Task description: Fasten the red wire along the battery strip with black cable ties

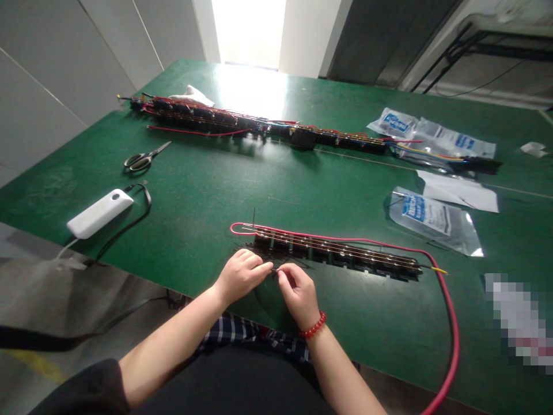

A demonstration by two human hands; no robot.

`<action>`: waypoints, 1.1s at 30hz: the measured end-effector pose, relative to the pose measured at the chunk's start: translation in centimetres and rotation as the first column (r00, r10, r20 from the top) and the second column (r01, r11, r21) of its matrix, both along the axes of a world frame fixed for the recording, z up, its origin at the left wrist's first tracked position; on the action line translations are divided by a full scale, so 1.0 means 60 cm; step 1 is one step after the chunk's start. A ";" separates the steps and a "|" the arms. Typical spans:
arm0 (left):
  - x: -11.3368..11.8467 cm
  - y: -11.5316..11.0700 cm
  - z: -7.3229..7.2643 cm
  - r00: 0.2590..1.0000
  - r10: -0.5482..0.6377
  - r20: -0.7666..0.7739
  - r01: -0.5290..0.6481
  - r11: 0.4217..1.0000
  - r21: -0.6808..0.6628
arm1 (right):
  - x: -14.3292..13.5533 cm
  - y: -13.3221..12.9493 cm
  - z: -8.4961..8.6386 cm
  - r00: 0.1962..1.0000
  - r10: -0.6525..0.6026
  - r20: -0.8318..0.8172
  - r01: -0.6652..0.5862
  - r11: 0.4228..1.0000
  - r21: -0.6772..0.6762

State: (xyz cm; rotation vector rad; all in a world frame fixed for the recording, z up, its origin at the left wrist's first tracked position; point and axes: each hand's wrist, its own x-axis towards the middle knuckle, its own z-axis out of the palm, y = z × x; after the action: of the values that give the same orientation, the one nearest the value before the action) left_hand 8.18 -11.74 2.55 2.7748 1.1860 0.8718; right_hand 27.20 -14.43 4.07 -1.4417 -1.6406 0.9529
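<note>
Near the table's front edge, my left hand (242, 275) and my right hand (298, 293) meet fingertip to fingertip. Both pinch a thin black strip (275, 270), which looks like a cable tie; most of it is hidden by the fingers. Just beyond them lies a long black rail-like assembly (341, 252) with bare metal rods along its top. A thick red cable (451, 323) runs from its left end along the back and down at the right. More thin black strips lie by its left end, where one stands upright.
A longer wired assembly (302, 137) crosses the back of the green table (207, 190). To the left are scissors (144, 159) and a white device (100, 213) with a black cord. Clear plastic bags (436, 222) and white paper (460, 190) lie at the right.
</note>
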 end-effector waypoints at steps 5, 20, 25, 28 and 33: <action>-0.001 -0.001 -0.003 1.000 0.000 -0.012 0.000 1.000 0.004 | 0.000 0.000 0.000 1.000 0.001 0.007 -0.001 1.000 0.004; 0.000 0.000 -0.001 1.000 0.010 -0.014 -0.010 1.000 -0.005 | 0.000 0.000 -0.005 1.000 0.002 -0.001 -0.002 1.000 0.005; -0.001 0.001 -0.002 1.000 0.015 -0.003 -0.015 1.000 -0.013 | 0.000 -0.001 -0.004 1.000 -0.008 -0.009 0.008 1.000 0.004; -0.001 0.001 -0.003 1.000 0.022 0.000 -0.022 0.999 -0.025 | 0.001 -0.002 -0.004 1.000 -0.002 -0.008 0.002 1.000 0.009; -0.003 0.002 -0.004 0.999 0.035 0.020 -0.035 0.998 -0.043 | 0.000 -0.003 -0.009 1.000 -0.006 -0.007 0.006 1.000 0.010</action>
State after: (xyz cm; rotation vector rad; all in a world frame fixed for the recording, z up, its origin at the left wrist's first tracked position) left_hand 8.01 -11.63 2.29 2.7127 1.2386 0.8648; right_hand 27.19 -14.63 3.54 -1.4341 -1.6330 0.9446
